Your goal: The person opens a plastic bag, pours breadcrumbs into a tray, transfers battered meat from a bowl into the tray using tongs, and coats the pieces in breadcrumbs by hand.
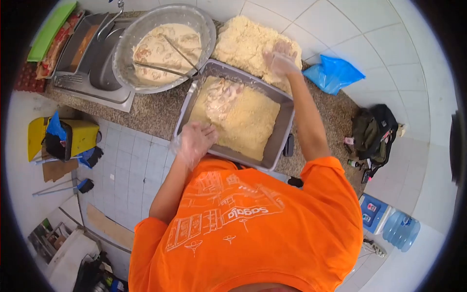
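Observation:
My right hand (282,58), in a clear plastic glove, rests with fingers spread on a heap of pale yellow crumbs (243,41) against the tiled wall. My left hand (198,138), also gloved, lies over the near left rim of a grey rectangular tub (287,121), fingers stretched toward its inside. In the tub is a bed of crumbs (248,126) with a wet, batter-coated piece of meat (224,97) on it at the far left. A large round basin (206,29) beside the tub holds creamy batter with meat pieces. Long metal tongs (165,70) lie across that basin.
A sink (104,73) with a grey tray (80,41) and a green board (51,31) is at left. On the counter's right are a blue plastic bag (333,74) and a dark bag (374,131). A yellow bin (80,136) and water jug (401,229) stand lower.

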{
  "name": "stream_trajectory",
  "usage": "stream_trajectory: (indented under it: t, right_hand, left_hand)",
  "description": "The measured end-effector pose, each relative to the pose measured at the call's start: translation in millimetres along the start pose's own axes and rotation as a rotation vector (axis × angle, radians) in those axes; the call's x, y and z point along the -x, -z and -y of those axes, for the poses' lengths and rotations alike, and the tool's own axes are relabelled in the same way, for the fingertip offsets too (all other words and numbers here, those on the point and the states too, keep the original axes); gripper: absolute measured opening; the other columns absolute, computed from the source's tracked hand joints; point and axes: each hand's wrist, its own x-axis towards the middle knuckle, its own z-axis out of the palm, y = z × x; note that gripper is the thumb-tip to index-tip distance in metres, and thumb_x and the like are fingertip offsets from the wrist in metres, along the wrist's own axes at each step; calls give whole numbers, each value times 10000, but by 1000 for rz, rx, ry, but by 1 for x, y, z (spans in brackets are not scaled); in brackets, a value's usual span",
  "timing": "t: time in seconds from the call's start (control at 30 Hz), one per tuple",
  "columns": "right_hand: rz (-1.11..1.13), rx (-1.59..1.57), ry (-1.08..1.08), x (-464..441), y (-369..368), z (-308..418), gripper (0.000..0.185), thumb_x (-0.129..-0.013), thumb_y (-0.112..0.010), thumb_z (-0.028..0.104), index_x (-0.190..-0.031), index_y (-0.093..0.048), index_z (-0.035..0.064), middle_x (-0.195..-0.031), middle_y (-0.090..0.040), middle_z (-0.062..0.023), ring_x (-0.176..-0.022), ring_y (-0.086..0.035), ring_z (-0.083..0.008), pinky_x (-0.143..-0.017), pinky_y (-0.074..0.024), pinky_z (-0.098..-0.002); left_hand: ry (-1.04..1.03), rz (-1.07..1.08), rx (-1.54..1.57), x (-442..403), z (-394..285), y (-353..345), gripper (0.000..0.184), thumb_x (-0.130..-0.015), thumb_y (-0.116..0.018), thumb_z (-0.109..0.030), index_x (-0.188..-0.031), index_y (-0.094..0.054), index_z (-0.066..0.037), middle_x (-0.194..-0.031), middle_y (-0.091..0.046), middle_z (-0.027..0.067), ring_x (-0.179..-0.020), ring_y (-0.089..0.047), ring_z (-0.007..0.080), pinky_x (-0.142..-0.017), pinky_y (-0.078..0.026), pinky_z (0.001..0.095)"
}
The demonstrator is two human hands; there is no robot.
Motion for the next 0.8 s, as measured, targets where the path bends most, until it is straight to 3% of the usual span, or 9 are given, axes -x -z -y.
stream_trajectory:
  t: [0.03, 0.1, 0.17, 0.23, 0.3, 0.4, 0.47, 0.57, 0.8]
  right_hand:
    - [107, -53, -2, 5, 14, 2, 723, -996, -227, 504, -1440, -275, -64, -1551, -162, -264, -1444, -104, -444, -1153, -98, -569]
    - [196, -99, 8, 24, 39, 16, 691, -1011, -258, 435, -1484, -172, -63, -1550, -157, -270, -1443, -116, -440, -1148, -151, -563]
    - [-330, 279, 266, 94, 53, 52, 581, -987, -364, 308, -1417, -309, -78, -1385, -427, -299, -1350, -338, -444, -1077, -311, -535]
    - [33, -314, -142, 128, 57, 93, 458, -910, -449, 193, -1291, -470, -59, -1154, -582, -292, -1225, -482, -431, -996, -404, -495]
    - [-280, 365, 181, 171, -62, 89, 447, -857, -507, 224, -1217, -547, -38, -1113, -590, -322, -1220, -490, -431, -1025, -396, -466]
    - [-130, 172, 401, 230, -78, 112, 460, -851, -534, 248, -1214, -559, -34, -1152, -568, -330, -1204, -496, -441, -1033, -399, -436]
    - [63, -559, 53, 254, -122, 109, 484, -863, -553, 292, -1211, -562, -44, -1189, -562, -310, -1217, -492, -418, -1045, -393, -416]
    - [132, -738, -230, 246, -28, 133, 479, -899, -526, 347, -1180, -597, -34, -1228, -552, -281, -1196, -518, -379, -1032, -403, -401]
    - [365, -1304, -559, 226, -76, 150, 494, -869, -607, 409, -1049, -665, -48, -1024, -669, -251, -903, -634, -346, -811, -475, -356]
  left_hand:
    - [-4, -4, 2, -3, -2, 0, 698, -935, -334, -265, -1437, -86, 153, -1475, -196, 315, -1351, -267, 418, -1131, -260, 482]
    - [-26, -17, -2, -6, -4, 3, 711, -931, -349, -268, -1439, -78, 149, -1482, -182, 314, -1360, -254, 416, -1128, -264, 482]
    - [-58, -48, 24, -4, -3, 6, 724, -927, -364, -271, -1442, -71, 144, -1489, -168, 313, -1369, -241, 415, -1125, -268, 482]
    - [-86, -59, -26, -1, -4, 5, 739, -920, -392, -281, -1445, -75, 131, -1486, -179, 298, -1343, -276, 405, -1107, -290, 487]
    - [-83, -61, -33, -10, -5, 8, 738, -917, -401, -284, -1445, -87, 124, -1475, -199, 289, -1309, -306, 394, -1091, -305, 487]
    - [-65, -66, -36, -21, 1, 20, 742, -912, -414, -290, -1452, -97, 109, -1470, -215, 276, -1272, -340, 374, -1073, -321, 480]
    - [-63, -72, -30, -22, -1, 21, 749, -909, -419, -292, -1459, -96, 101, -1476, -212, 272, -1270, -343, 366, -1072, -322, 472]
    - [-41, -67, -45, -23, -2, 17, 757, -906, -424, -290, -1466, -89, 93, -1474, -219, 265, -1261, -351, 356, -1069, -324, 465]
    - [-59, -114, -51, -16, -1, 9, 589, -885, -455, -311, -1304, -326, 82, -1237, -386, 193, -985, -411, 265, -956, -382, 415]
